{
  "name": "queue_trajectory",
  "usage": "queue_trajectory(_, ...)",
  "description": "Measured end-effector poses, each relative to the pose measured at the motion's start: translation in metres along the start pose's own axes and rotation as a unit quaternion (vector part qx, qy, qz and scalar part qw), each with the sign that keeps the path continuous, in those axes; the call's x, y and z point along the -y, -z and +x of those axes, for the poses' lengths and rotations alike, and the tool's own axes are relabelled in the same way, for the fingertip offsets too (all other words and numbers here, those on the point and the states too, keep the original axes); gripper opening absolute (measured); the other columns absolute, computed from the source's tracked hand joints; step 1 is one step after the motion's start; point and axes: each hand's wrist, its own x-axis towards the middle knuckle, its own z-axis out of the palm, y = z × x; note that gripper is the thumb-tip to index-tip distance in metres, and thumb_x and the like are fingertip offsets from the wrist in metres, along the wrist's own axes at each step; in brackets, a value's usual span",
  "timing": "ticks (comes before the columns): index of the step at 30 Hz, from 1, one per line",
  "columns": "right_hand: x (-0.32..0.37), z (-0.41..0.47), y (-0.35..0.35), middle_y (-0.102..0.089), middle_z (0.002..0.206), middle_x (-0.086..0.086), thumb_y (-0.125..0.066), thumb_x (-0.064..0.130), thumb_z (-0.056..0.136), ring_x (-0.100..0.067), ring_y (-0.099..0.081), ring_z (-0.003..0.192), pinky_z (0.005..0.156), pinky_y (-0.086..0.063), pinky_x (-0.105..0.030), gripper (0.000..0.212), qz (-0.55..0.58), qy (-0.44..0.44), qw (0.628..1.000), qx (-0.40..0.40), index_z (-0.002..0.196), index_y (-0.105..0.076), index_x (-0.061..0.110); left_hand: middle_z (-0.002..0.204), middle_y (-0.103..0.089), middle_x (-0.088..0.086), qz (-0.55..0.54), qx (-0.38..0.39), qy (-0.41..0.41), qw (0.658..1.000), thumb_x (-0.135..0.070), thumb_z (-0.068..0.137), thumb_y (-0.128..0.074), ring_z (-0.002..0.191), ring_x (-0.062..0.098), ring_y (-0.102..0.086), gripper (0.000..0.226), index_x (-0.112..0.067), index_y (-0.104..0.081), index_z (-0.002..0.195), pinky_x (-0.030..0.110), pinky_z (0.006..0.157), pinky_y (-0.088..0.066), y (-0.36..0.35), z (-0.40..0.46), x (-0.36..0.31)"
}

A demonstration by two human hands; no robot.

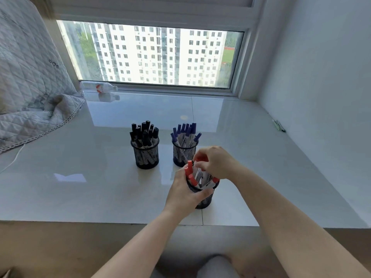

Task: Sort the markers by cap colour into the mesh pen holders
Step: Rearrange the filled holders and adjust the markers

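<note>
Both busy — left hand [183, 194] grips holder [204, 199], right hand [212, 161] pinches marker [200, 159].

Glossy white tiled sill [261, 157] with three mesh holders [145, 155], quilt [36, 109], bottle [99, 86], white cable [14, 157], pens [278, 125].

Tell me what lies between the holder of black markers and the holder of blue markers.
Nothing: in the head view, only bare glossy tabletop separates the black-marker holder from the blue-marker holder.
</note>
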Motion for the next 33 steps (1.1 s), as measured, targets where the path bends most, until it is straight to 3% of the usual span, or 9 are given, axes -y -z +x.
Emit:
queue_trajectory(5,-0.006,-0.014,0.008,-0.064,0.082,0.004,-0.061,0.031,0.086,-0.011,-0.058,0.077,0.073,-0.045,-0.022,0.015,0.133,-0.014,0.970,-0.204,0.091,-0.062,0.017,0.105,-0.046,-0.033,0.003,0.005,0.010,1.000,-0.051,0.060,-0.078,0.090,-0.032,-0.040,0.079,-0.044,-0.034,0.125,-0.001,0.063,-0.036,0.001,0.002,-0.002)
queue_trajectory(9,-0.014,-0.021,0.018,-0.063,0.072,0.003,-0.058,0.032,0.088,-0.012,-0.060,0.066,0.065,-0.047,-0.023,0.014,0.290,-0.083,0.898,-0.321,0.084,-0.055,0.019,0.102,-0.046,-0.035,0.026,-0.001,0.007,1.000,-0.050,0.061,-0.078,0.090,-0.027,-0.042,0.073,-0.054,-0.028,0.114,0.001,0.064,-0.034,0.002,0.002,-0.002)
queue_trajectory(12,-0.021,-0.026,0.023,-0.062,0.068,0.003,-0.055,0.030,0.090,-0.005,-0.057,0.056,0.059,-0.046,-0.021,0.013,0.397,-0.145,0.829,-0.366,0.080,-0.054,0.021,0.101,-0.047,-0.032,0.034,-0.001,0.005,0.999,-0.053,0.061,-0.077,0.092,-0.017,-0.046,0.073,-0.050,-0.032,0.118,0.004,0.067,-0.033,0.001,0.002,-0.001)
queue_trajectory(15,-0.027,-0.033,0.024,-0.063,0.064,0.002,-0.054,0.025,0.090,-0.006,-0.057,0.055,0.054,-0.047,-0.020,0.011,0.576,-0.204,0.717,-0.335,0.083,-0.055,0.018,0.109,-0.048,-0.024,0.032,0.000,0.004,0.999,-0.054,0.061,-0.077,0.098,-0.005,-0.047,0.083,-0.041,-0.033,0.130,0.010,0.077,-0.033,0.000,0.005,0.002)
queue_trajectory(18,-0.027,-0.042,0.018,-0.065,0.062,0.000,-0.053,0.016,0.091,-0.008,-0.060,0.053,0.052,-0.051,-0.020,0.007,0.744,-0.189,0.593,-0.244,0.086,-0.057,0.013,0.106,-0.046,-0.032,0.033,-0.008,0.000,0.999,-0.052,0.060,-0.078,0.095,-0.016,-0.046,0.083,-0.040,-0.035,0.130,0.005,0.075,-0.031,-0.001,0.005,0.003)
queue_trajectory(22,-0.023,-0.050,0.013,-0.065,0.071,-0.002,-0.054,0.010,0.084,-0.010,-0.063,0.061,0.060,-0.055,-0.021,0.014,0.820,-0.119,0.539,-0.149,0.097,-0.060,0.010,0.098,-0.044,-0.037,0.032,-0.015,-0.003,0.999,-0.053,0.060,-0.077,0.089,-0.025,-0.042,0.080,-0.044,-0.035,0.126,0.000,0.068,-0.030,-0.002,0.005,0.003)
queue_trajectory(26,-0.014,-0.054,0.011,-0.066,0.077,-0.004,-0.054,0.003,0.078,-0.015,-0.066,0.072,0.070,-0.056,-0.024,0.032,0.836,-0.046,0.542,-0.069,0.108,-0.059,0.008,0.100,-0.047,-0.032,0.032,-0.017,-0.003,0.999,-0.053,0.059,-0.077,0.094,-0.015,-0.046,0.085,-0.040,-0.034,0.131,0.005,0.072,-0.030,-0.002,0.006,0.003)
queue_trajectory(28,-0.009,-0.054,0.008,-0.068,0.083,-0.010,-0.053,-0.002,0.078,-0.022,-0.069,0.081,0.073,-0.057,-0.028,0.028,0.815,-0.040,0.574,-0.071,0.105,-0.055,0.008,0.099,-0.048,-0.032,0.032,-0.017,-0.004,0.999,-0.054,0.059,-0.077,0.093,-0.017,-0.046,0.082,-0.043,-0.035,0.128,0.005,0.070,-0.032,-0.002,0.005,0.004)
queue_trajectory(33,0.002,-0.051,-0.002,-0.069,0.095,-0.013,-0.048,0.015,0.093,-0.024,-0.068,0.086,0.074,-0.055,-0.023,0.011,0.571,-0.090,0.806,-0.129,0.094,-0.058,0.014,0.103,-0.047,-0.029,0.029,-0.015,0.003,0.999,-0.054,0.059,-0.077,0.098,-0.005,-0.047,0.085,-0.040,-0.034,0.131,0.010,0.076,-0.032,-0.004,0.007,0.005)
